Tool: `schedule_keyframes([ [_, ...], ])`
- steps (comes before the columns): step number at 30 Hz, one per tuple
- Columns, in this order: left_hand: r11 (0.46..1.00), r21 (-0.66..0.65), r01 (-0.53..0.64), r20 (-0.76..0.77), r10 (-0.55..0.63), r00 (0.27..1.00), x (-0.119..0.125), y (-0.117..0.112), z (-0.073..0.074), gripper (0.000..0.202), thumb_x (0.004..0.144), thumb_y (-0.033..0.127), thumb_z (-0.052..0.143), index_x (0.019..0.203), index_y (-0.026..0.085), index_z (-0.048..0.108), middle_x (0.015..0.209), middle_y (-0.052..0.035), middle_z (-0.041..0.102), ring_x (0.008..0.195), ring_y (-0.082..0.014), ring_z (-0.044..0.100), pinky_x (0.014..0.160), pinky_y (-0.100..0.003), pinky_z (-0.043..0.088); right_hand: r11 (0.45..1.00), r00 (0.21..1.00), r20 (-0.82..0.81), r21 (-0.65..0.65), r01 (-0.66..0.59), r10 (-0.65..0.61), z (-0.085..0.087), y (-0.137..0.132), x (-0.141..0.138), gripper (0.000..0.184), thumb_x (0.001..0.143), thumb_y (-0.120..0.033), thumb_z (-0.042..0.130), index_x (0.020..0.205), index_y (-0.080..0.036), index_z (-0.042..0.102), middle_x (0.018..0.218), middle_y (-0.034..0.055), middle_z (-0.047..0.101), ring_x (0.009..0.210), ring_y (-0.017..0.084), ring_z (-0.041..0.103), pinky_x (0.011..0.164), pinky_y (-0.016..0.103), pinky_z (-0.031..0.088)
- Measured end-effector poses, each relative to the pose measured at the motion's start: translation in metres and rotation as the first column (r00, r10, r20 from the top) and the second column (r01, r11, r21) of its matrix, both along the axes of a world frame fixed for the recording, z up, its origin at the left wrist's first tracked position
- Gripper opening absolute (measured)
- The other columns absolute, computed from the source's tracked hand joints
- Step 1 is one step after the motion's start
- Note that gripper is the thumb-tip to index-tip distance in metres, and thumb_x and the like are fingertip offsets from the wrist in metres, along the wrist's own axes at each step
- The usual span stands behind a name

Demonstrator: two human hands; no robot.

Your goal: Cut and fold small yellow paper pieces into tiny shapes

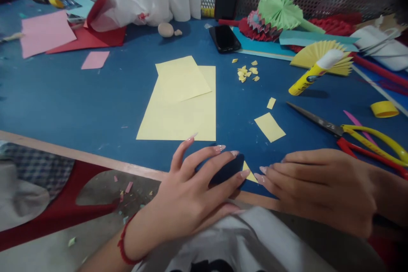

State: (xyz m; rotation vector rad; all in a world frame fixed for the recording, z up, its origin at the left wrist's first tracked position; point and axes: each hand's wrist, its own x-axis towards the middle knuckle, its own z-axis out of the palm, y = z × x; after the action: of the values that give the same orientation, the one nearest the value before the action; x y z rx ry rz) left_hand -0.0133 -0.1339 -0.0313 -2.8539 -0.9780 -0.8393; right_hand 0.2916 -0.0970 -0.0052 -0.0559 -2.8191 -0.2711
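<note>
A small folded-looking yellow paper triangle (250,173) lies near the table's front edge, between my two hands. My left hand (194,187) is spread, palm down, one fingertip resting on the triangle's edge. On the other side, my right hand (321,187) has its fingers pressed together, their tips at the triangle's right corner; its thumb is hidden. Just beyond are a yellow paper rectangle (270,127) and a tiny yellow strip (271,103). A large yellow sheet (178,121) with a smaller yellow sheet (183,78) on top lies ahead of my left hand.
Scissors (334,128) lie beyond my right hand, near an uncapped glue stick (310,77) and its yellow cap (384,109). Yellow scraps (244,73), a phone (225,38) and a green paper rosette (280,11) sit farther back. Pink paper (47,34) is at left.
</note>
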Motion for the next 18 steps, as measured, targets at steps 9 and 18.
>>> schedule_keyframes([
  [9, 0.999, -0.04, -0.001, 0.081, 0.004, 0.997, 0.002, 0.0, 0.002, 0.034, 0.11, 0.048, 0.057, 0.123, 0.028, 0.081, 0.132, -0.0047, 0.078, 0.132, -0.0239, 0.054, 0.141, -0.043, 0.009, 0.944, 0.98, -0.128, -0.311, 0.107, -0.153, 0.0, 0.001, -0.013, 0.021, 0.107, -0.014, 0.055, 0.121, -0.008, 0.069, 0.1, 0.0065, 0.08, 0.091, 0.019, 0.069, 0.073, 0.037, 0.057],
  [18, 0.995, -0.073, -0.067, 0.121, 0.076, 0.99, 0.0, -0.001, 0.0, 0.031, 0.108, 0.054, 0.059, 0.121, 0.035, 0.08, 0.119, 0.0053, 0.083, 0.115, -0.0219, 0.057, 0.142, -0.039, 0.015, 0.657, 0.911, 0.053, -0.676, 0.334, -0.409, 0.007, 0.015, -0.03, 0.021, 0.115, -0.023, 0.049, 0.105, -0.022, 0.067, 0.095, -0.0004, 0.071, 0.084, 0.015, 0.064, 0.079, 0.033, 0.049],
])
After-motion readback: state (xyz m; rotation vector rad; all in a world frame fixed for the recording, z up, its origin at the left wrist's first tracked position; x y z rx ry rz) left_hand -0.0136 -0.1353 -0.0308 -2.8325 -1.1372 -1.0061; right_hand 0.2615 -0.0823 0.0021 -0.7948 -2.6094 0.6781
